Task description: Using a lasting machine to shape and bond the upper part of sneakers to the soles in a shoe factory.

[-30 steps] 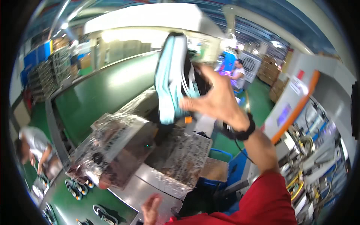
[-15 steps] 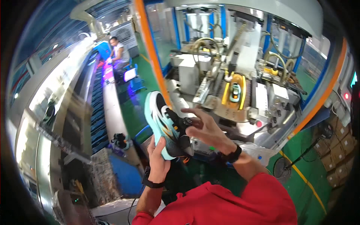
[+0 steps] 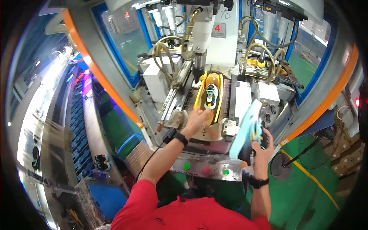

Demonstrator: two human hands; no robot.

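Observation:
My right hand [image 3: 263,149] grips a light-blue and black sneaker [image 3: 248,132], which is tilted upright with its pale sole toward the left. My left hand [image 3: 197,122] reaches into the press machine, fingers partly stretched out. Its fingertips are at the near end of a second, mostly black and light-blue shoe [image 3: 211,96]. I cannot tell whether they touch it. That shoe sits in a tan mould [image 3: 214,78] between yellow side strips [image 3: 219,103]. A vertical metal cylinder [image 3: 199,61] stands just behind and to the left of the mould.
Green and red buttons line the machine's front panel [image 3: 197,167]. An orange post [image 3: 101,74] rises at the left, and another orange frame edge [image 3: 326,107] at the right. Left of the machine runs a conveyor [image 3: 82,122] beside another shoe [image 3: 102,162]. A fan [image 3: 281,166] and cardboard boxes [image 3: 347,157] are at the right.
The sneaker has passed from my left hand to my right and moved rightward. My left hand has moved forward to the shoe in the machine. The view has turned toward the machine.

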